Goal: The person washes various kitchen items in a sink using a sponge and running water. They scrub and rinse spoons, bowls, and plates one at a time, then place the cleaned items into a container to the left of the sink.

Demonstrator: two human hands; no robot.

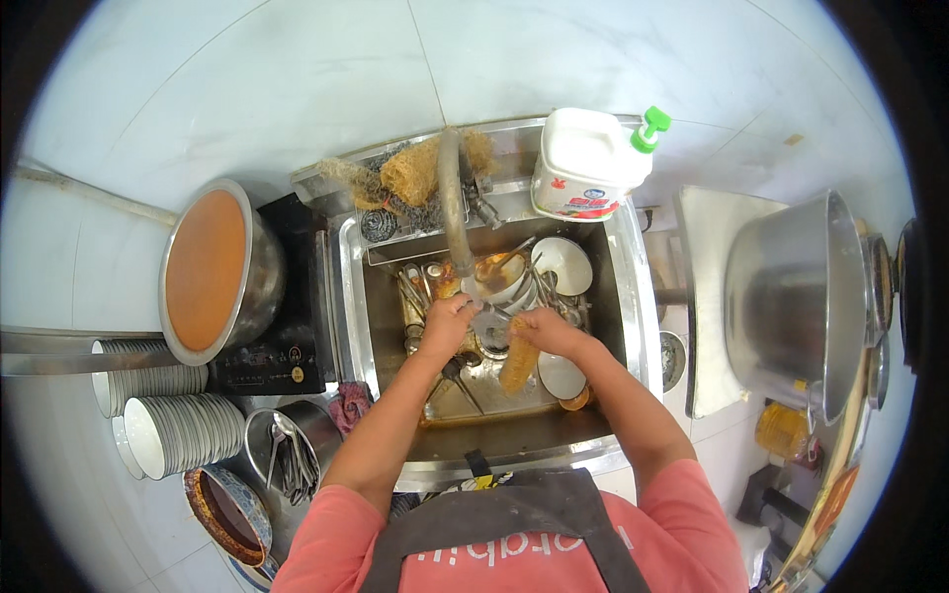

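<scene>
My left hand (446, 326) is over the stainless steel sink, just below the faucet spout (454, 207), with its fingers closed at the near end of a clear or shiny item that I cannot make out. To its right, my right hand (545, 331) grips a yellow-brown loofah scrubber (520, 367), which hangs down towards me. Beneath both hands the sink (482, 437) holds white bowls (562, 264), metal utensils (412, 290) and a dark-handled utensil (463, 389). Reddish-brown residue lies near the back of the basin.
Behind the sink are scrubbing pads (411, 174) and a white detergent jug (589, 167) with a green pump. At left stand a steel bowl of orange liquid (206, 270), stacked white bowls (182, 437) and a pot of spoons (291, 452). A large steel pot (786, 304) is at right.
</scene>
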